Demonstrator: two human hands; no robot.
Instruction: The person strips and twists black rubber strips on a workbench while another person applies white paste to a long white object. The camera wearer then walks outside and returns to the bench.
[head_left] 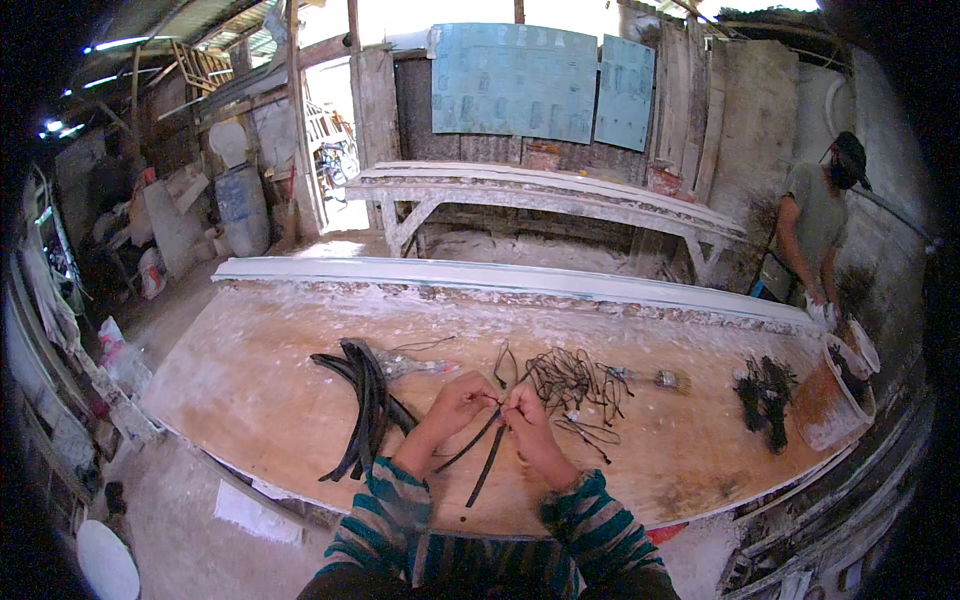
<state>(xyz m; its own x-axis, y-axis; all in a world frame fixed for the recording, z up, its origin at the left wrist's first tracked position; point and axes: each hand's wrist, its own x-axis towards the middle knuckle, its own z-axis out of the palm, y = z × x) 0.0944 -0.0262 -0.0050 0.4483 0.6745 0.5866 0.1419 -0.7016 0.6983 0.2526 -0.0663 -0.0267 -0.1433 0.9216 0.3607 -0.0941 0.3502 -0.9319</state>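
Note:
Over the middle of the plywood tabletop [260, 380], my left hand [462, 402] and my right hand [531, 425] meet, fingertips pinched close together. Between them they grip a thin black strip [486, 468], whose two tails hang down toward me. What the fingertips do at the pinch is too small to make out. To the left of my left hand lies a bundle of thicker black strips [364, 410], bent in a curve. Just beyond my right hand is a loose tangle of thin black cords [572, 383], some with small knots at their ends.
A paintbrush [672, 380] lies right of the tangle. Farther right are a dark clump of cords [766, 398] and an orange bucket [835, 405]. A long white moulding [500, 278] edges the far side. Another person [815, 215] stands at the far right; a whitened bench [560, 188] stands behind.

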